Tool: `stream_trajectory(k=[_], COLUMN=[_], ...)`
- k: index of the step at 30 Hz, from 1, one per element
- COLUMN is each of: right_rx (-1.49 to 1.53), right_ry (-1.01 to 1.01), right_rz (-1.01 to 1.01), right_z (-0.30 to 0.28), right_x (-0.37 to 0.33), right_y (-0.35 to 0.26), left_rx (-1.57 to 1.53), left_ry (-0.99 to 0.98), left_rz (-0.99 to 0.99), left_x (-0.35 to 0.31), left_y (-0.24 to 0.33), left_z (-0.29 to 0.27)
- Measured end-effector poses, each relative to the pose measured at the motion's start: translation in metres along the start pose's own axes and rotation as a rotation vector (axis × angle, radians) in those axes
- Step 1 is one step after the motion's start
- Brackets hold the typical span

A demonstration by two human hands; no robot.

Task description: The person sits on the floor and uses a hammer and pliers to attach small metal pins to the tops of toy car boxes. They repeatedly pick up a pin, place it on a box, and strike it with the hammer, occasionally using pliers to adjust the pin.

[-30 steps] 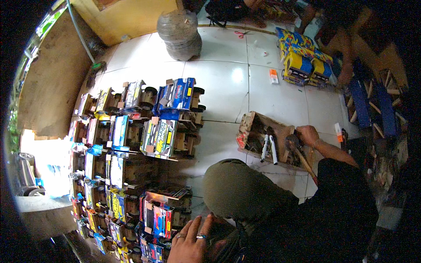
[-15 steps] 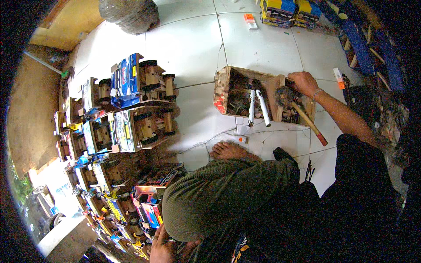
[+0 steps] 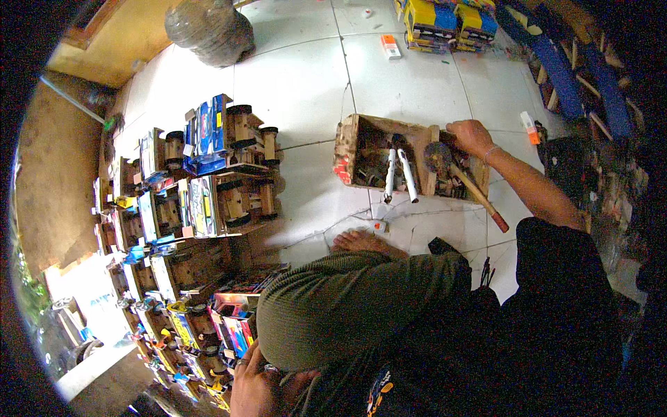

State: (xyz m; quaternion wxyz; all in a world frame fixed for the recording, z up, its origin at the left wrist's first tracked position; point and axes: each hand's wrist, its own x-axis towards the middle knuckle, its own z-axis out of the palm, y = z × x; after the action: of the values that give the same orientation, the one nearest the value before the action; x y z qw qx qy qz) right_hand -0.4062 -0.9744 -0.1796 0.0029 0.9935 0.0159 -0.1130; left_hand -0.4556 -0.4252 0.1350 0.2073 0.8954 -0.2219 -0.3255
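Note:
My right hand (image 3: 472,137) is at the far right rim of a wooden box (image 3: 349,142), its fingers curled; the fingertips are partly hidden. Inside the box's right part lies a tool with a dark round head and a wooden, red-ended handle (image 3: 478,186), which sticks out over the near side. Two white sticks (image 3: 408,176) lean out of the left part among small dark pieces. At the lower edge my left hand (image 3: 253,386) is beside my green-clad knee (image 3: 347,306), fingers bent; what they hold, if anything, cannot be made out. A red and blue toy truck (image 3: 236,323) stands close to it.
Rows of wooden toy trucks (image 3: 208,132) fill the left side. Several yellow and blue toy trucks (image 3: 431,24) stand at the far right. Small orange-and-white boxes (image 3: 390,47) lie on the tiled floor (image 3: 292,83). My bare foot (image 3: 365,241) is near the wooden box.
The whole view has shifted slightly, so the floor things sit a little lower in the picture. My right hand stays at the box rim; my left hand remains beside the knee.

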Motion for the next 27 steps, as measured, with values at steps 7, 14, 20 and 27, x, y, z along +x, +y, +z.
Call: stream_trajectory(k=[7, 14, 20, 27], right_rx=[-0.013, -0.015, 0.035, 0.028], right_ry=[-0.097, -0.094, -0.109, -0.047], right_rz=[0.077, 0.043, 0.082, 0.074], right_z=[0.005, 0.002, 0.004, 0.001], right_x=[0.002, 0.003, 0.002, 0.002], right_y=[0.003, 0.003, 0.002, 0.001], left_rx=[-0.047, -0.075, -0.068, 0.045], left_ry=[-0.034, -0.043, -0.026, -0.035], left_rz=[-0.006, -0.02, 0.009, 0.099], left_x=[0.001, 0.003, 0.007, 0.006], left_y=[-0.008, -0.02, -0.021, -0.028], left_z=[-0.002, 0.003, 0.002, 0.017])
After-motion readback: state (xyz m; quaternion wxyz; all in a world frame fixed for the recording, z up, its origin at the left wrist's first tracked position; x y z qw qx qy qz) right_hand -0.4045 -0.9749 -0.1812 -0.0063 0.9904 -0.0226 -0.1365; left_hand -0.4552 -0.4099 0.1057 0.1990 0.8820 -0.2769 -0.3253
